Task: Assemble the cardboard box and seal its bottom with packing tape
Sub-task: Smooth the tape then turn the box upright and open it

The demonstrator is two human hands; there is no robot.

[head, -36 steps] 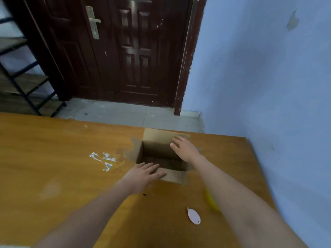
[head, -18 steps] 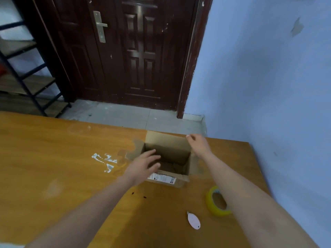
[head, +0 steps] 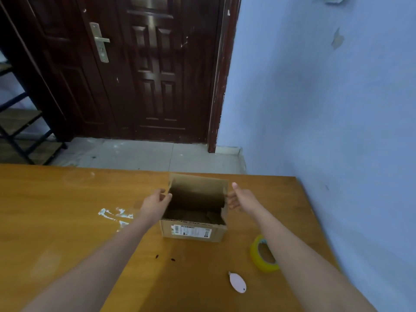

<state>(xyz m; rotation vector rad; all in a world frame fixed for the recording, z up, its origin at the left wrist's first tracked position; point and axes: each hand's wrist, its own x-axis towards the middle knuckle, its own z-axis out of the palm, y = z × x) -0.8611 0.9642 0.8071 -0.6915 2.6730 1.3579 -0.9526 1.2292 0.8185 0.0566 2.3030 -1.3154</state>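
Note:
A small cardboard box (head: 193,231) stands upright on the wooden table (head: 67,233), its top open and a white shipping label on the near wall. Loose brown flaps lie inside at its bottom. My left hand (head: 155,204) pinches the top of the box's left wall near the far corner. My right hand (head: 242,198) is against the outside of the right wall, thumb up, fingers curled at the wall's edge. A yellow roll of packing tape (head: 258,258) lies on the table to the right of the box, partly hidden by my right forearm.
A small pink oval cutter (head: 237,282) lies near the table's front, below the tape. White tape residue (head: 114,215) marks the table left of the box. A blue wall (head: 337,109) runs along the table's right edge; a dark door (head: 146,75) and a metal shelf (head: 18,131) stand beyond.
The box has gone from low and splayed with its flaps out to standing upright. My hands moved from its top to its left and right walls. The view came closer.

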